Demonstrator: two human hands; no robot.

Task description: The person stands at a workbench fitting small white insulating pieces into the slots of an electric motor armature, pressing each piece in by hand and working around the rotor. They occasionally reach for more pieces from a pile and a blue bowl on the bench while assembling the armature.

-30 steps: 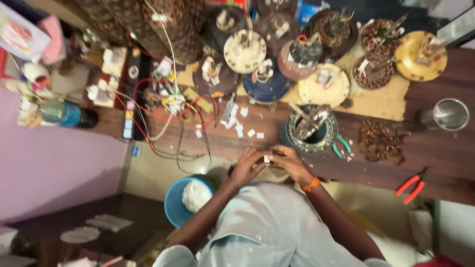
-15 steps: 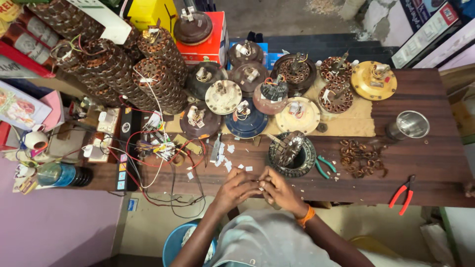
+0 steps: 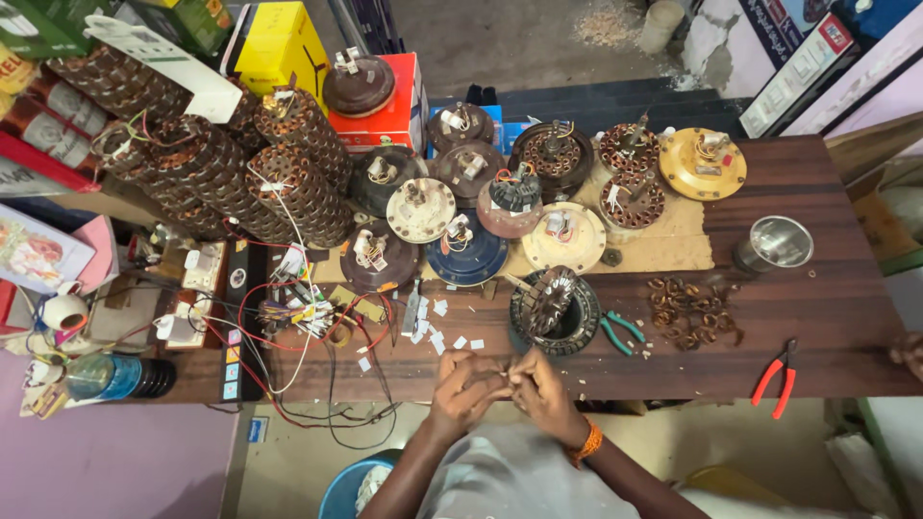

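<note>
Grip: left hand (image 3: 464,386) and right hand (image 3: 544,394) pinched together on a small pale piece (image 3: 507,376), too small to identify, above the tabletop (image 3: 827,317) near edge. Stator ring (image 3: 555,309) lies just beyond, nearer the right hand.

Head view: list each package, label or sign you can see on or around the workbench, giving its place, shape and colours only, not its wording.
Yellow box: rectangular carton, far left of centre, behind the stacked windings.
Red box: beside the yellow one, a brown motor cover on top.
Green box: top left corner, partly cut off.
Picture card: left edge, white with coloured images, on a pink sheet.
Sign board: top right, white panel, red and blue markings.
</note>
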